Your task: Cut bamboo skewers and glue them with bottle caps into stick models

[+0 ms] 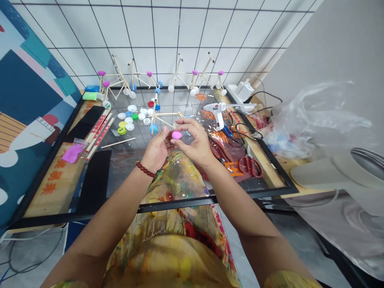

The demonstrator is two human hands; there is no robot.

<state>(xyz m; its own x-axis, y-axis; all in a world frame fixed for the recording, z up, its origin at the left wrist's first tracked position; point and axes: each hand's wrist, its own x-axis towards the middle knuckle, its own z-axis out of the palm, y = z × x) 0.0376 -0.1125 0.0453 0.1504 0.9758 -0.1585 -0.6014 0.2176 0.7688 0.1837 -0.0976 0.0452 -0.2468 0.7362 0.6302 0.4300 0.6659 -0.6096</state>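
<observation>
An oval pink clay piece (177, 135) sits between the thumb and forefinger of my right hand (196, 142). My left hand (156, 151), with a brown bead bracelet at its wrist, is closed beside it. Its fingertips meet the right fingers close to the clay; what they grip is hidden. Just beyond both hands stands a small bicycle-like stick model (163, 115) with a blue bottle cap (153, 128) as a wheel. Its near end runs behind my fingers, so I cannot tell whether the clay touches it.
Similar stick models (117, 82) with pink seats line the back. Loose bottle caps (135, 116) lie left of centre. A glue gun (216, 112), red-handled scissors (250, 165) and pliers (220, 151) lie right. A bag of pink clay (73, 152) and wooden sticks (99, 132) lie left.
</observation>
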